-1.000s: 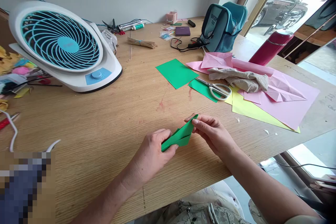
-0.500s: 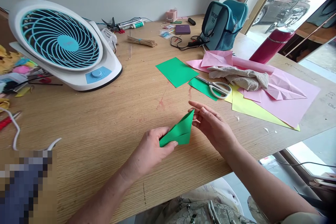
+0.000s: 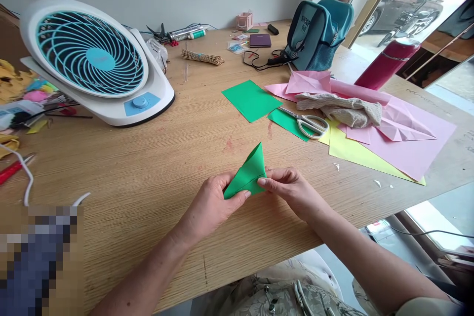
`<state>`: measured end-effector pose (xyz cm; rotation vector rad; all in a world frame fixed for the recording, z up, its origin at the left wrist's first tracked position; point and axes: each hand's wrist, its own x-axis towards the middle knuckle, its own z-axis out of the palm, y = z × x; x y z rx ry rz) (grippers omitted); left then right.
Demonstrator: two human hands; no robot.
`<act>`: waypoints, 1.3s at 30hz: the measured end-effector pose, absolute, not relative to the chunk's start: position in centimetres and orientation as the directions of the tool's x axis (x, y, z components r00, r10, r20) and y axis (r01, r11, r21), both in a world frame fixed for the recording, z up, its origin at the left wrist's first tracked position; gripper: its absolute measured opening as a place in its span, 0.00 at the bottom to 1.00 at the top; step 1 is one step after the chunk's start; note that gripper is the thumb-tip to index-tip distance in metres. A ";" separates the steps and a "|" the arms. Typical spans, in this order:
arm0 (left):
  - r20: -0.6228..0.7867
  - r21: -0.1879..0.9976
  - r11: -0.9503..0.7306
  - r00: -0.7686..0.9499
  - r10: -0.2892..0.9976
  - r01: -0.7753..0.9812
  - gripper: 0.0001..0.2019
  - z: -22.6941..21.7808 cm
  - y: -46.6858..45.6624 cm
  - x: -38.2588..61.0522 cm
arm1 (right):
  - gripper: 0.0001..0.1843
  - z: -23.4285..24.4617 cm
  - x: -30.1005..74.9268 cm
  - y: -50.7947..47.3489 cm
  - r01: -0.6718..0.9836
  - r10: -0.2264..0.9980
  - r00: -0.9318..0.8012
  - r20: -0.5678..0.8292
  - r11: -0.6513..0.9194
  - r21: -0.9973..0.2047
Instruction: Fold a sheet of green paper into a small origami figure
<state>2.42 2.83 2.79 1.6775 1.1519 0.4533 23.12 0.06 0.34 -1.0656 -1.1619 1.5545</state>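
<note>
A folded piece of green paper [image 3: 249, 172] is held between my two hands above the front of the table. Its top comes to a point, and a crease or folded edge runs across its lower part. My left hand [image 3: 218, 196] grips the left corner, thumb in front and fingers behind. On the right side, my right hand [image 3: 287, 186] pinches the paper's edge between thumb and fingers. The fingers behind the paper are partly hidden.
Beyond my hands lie a flat green sheet [image 3: 252, 100], scissors [image 3: 311, 126], a crumpled cloth [image 3: 342, 107], and pink paper [image 3: 418, 150] over yellow paper [image 3: 365, 155]. A fan [image 3: 99, 64] stands at left. A teal bag [image 3: 314, 34] and red bottle [image 3: 387, 65] stand at back right.
My right hand has moved in and closed on the paper's right edge; before, its fingers were spread beside it. The paper has tilted so its point stands more upright.
</note>
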 end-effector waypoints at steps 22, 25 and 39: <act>-0.235 0.834 -0.126 0.551 0.800 0.538 0.09 3.3 3.2 2.2 | 0.18 0.6 22.9 0.3 -0.213 0.972 -0.171 -0.161 -0.196 -0.957; -0.253 0.833 -0.119 0.563 0.787 0.541 0.09 3.4 3.3 2.1 | 0.20 0.6 23.1 0.5 -0.211 0.983 -0.077 -0.165 -0.178 -0.961; -0.223 0.861 -0.099 0.546 0.808 0.499 0.09 3.0 3.3 2.1 | 0.18 0.3 23.0 0.2 -0.264 0.963 -0.192 -0.188 -0.235 -0.935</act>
